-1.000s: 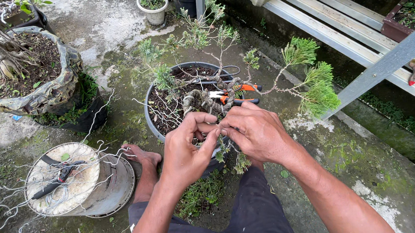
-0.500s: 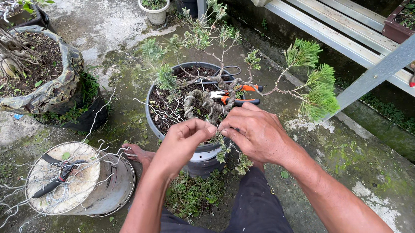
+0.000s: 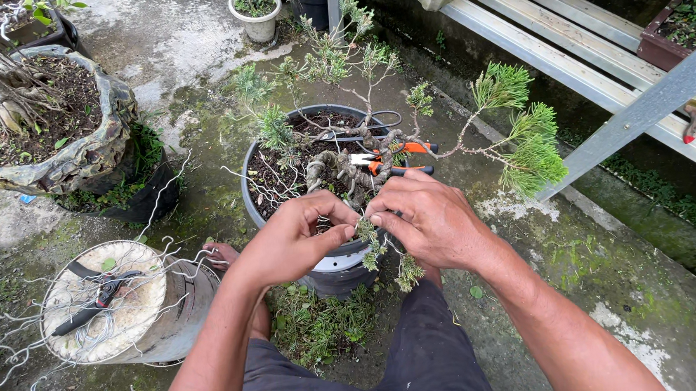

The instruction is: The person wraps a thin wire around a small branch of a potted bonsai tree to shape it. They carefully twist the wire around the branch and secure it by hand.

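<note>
Right at the near rim of the dark pot (image 3: pixel 255 196), a small green sprig (image 3: pixel 367 234) of the bonsai is pinched between the left hand (image 3: pixel 295 239) and right hand (image 3: pixel 426 221). Orange-handled pliers (image 3: pixel 387 160) lie on the soil just beyond; a wire-covered bucket (image 3: pixel 177 312) stands left.

An outdoor garden yard or plant nursery for potted trees: mossy, damp concrete ground (image 3: pixel 146 46), a twisted little tree in a dark pot (image 3: pixel 259 202), another gnarled tree in a wrapped soil ball (image 3: pixel 72 163), planters on a slatted bench (image 3: pixel 568 46), and an upturned bucket (image 3: pixel 183 304) carrying wire and cutters
</note>
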